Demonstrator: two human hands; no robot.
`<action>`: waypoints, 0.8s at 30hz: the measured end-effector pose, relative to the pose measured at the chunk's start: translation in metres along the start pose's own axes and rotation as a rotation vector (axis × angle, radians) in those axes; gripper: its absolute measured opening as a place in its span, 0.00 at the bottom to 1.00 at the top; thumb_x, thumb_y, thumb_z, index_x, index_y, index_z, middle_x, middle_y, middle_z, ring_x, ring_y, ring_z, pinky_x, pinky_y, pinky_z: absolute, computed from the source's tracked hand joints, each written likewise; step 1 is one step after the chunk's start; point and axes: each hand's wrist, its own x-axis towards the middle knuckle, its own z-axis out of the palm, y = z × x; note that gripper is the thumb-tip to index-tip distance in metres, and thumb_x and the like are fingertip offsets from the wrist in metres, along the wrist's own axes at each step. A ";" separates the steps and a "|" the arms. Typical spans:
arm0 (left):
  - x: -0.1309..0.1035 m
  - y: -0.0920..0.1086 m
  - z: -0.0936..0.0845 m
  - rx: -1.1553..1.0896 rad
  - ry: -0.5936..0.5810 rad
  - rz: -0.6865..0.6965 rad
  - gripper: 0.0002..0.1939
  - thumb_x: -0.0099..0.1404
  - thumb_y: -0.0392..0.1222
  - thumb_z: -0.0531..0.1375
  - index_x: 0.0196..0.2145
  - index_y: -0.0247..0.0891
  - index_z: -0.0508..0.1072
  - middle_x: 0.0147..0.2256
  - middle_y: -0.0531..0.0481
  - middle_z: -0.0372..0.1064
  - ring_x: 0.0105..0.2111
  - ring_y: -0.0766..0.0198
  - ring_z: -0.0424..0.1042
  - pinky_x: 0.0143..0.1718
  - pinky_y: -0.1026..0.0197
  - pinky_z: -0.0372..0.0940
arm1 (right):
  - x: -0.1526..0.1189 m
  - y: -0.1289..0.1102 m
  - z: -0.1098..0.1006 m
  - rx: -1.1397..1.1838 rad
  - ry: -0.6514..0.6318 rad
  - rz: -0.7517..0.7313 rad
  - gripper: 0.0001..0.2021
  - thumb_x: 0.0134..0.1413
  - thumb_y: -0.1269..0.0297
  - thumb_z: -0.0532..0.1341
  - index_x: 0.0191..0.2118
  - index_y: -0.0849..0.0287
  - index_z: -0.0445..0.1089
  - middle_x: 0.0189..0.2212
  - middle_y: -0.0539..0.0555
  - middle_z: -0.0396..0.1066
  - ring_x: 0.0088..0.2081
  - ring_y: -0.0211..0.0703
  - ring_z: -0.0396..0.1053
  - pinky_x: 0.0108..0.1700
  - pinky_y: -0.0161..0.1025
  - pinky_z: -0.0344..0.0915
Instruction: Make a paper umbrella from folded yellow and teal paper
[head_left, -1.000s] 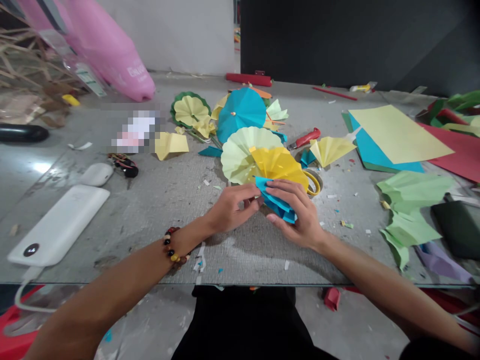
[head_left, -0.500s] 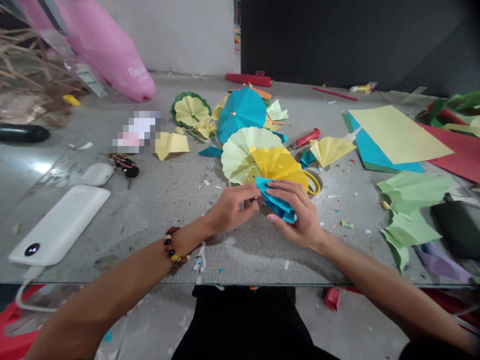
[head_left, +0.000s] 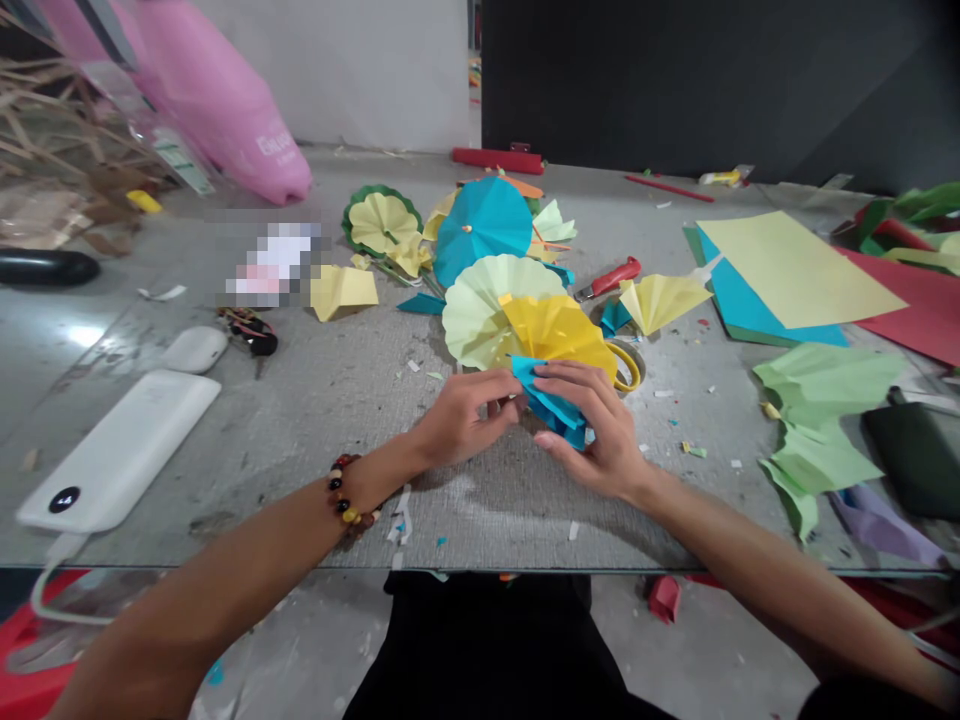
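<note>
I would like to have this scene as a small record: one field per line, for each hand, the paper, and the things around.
Left hand: at the left edge of the folded blue paper
Right hand: gripping the same paper
Left wrist: beaded bracelet
Beyond the hands: yellow pleated paper, pale green paper disc, blue paper disc
Table's left side: white power bank, pink bottle
Table's right side: stacked paper sheets, crumpled green paper
</note>
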 end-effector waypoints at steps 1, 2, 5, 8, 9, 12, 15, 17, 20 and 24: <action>0.000 0.000 0.000 0.004 0.001 0.000 0.06 0.69 0.31 0.58 0.34 0.37 0.72 0.29 0.53 0.71 0.27 0.71 0.68 0.31 0.69 0.65 | 0.000 0.000 0.000 0.001 0.000 0.001 0.25 0.62 0.59 0.66 0.63 0.51 0.64 0.58 0.59 0.72 0.60 0.55 0.70 0.60 0.58 0.69; -0.001 -0.001 0.001 0.010 0.003 -0.002 0.06 0.69 0.32 0.58 0.34 0.37 0.72 0.29 0.53 0.71 0.27 0.71 0.69 0.31 0.68 0.65 | 0.000 0.000 0.000 0.001 0.002 0.002 0.25 0.62 0.60 0.66 0.63 0.51 0.64 0.57 0.59 0.73 0.60 0.55 0.70 0.60 0.58 0.69; -0.001 -0.001 0.001 0.032 0.010 -0.005 0.05 0.69 0.33 0.58 0.35 0.37 0.73 0.30 0.52 0.72 0.27 0.70 0.69 0.32 0.68 0.66 | 0.000 -0.001 0.001 -0.001 0.004 0.005 0.25 0.62 0.63 0.66 0.63 0.51 0.64 0.57 0.59 0.73 0.60 0.54 0.70 0.60 0.57 0.69; -0.001 -0.001 0.001 0.043 0.005 -0.006 0.06 0.69 0.33 0.58 0.35 0.37 0.73 0.30 0.53 0.72 0.27 0.70 0.68 0.31 0.68 0.65 | -0.001 -0.002 0.001 -0.005 0.004 0.013 0.24 0.62 0.64 0.65 0.63 0.50 0.64 0.57 0.57 0.73 0.60 0.53 0.70 0.60 0.57 0.70; -0.001 -0.001 0.001 0.045 -0.001 -0.007 0.06 0.69 0.33 0.58 0.34 0.37 0.73 0.29 0.53 0.72 0.26 0.71 0.68 0.31 0.68 0.65 | -0.001 -0.002 0.001 -0.007 0.003 0.016 0.24 0.62 0.65 0.65 0.63 0.50 0.64 0.57 0.57 0.73 0.60 0.53 0.70 0.60 0.57 0.70; -0.001 -0.001 0.001 0.049 -0.005 -0.004 0.06 0.68 0.32 0.58 0.34 0.37 0.73 0.30 0.53 0.72 0.26 0.71 0.68 0.31 0.68 0.65 | -0.001 -0.001 0.001 -0.008 0.002 0.018 0.24 0.62 0.66 0.64 0.63 0.51 0.65 0.56 0.57 0.74 0.59 0.53 0.71 0.59 0.56 0.70; -0.003 -0.003 0.001 0.051 0.003 0.016 0.05 0.68 0.32 0.59 0.33 0.38 0.73 0.29 0.53 0.72 0.26 0.71 0.68 0.31 0.68 0.65 | -0.002 -0.001 0.002 0.004 0.018 -0.002 0.24 0.62 0.66 0.64 0.62 0.51 0.65 0.56 0.58 0.74 0.59 0.53 0.71 0.59 0.57 0.71; -0.003 -0.003 0.001 0.059 0.015 0.031 0.05 0.68 0.33 0.59 0.34 0.38 0.73 0.29 0.53 0.72 0.26 0.71 0.68 0.31 0.68 0.65 | -0.002 -0.001 0.002 0.003 0.037 -0.012 0.23 0.62 0.68 0.64 0.62 0.51 0.66 0.55 0.58 0.74 0.58 0.52 0.72 0.58 0.56 0.71; -0.001 -0.002 0.001 0.080 0.050 0.041 0.05 0.68 0.32 0.58 0.35 0.37 0.74 0.30 0.52 0.73 0.26 0.71 0.67 0.30 0.68 0.65 | -0.002 -0.002 0.003 -0.023 0.085 0.015 0.22 0.59 0.70 0.66 0.59 0.52 0.68 0.52 0.57 0.76 0.55 0.50 0.74 0.56 0.52 0.73; 0.002 0.002 0.000 0.101 0.055 0.080 0.06 0.67 0.31 0.58 0.33 0.37 0.73 0.28 0.53 0.73 0.25 0.72 0.67 0.29 0.69 0.64 | -0.002 -0.004 0.003 -0.025 0.131 0.060 0.19 0.56 0.71 0.68 0.53 0.52 0.72 0.47 0.55 0.78 0.50 0.48 0.76 0.51 0.49 0.75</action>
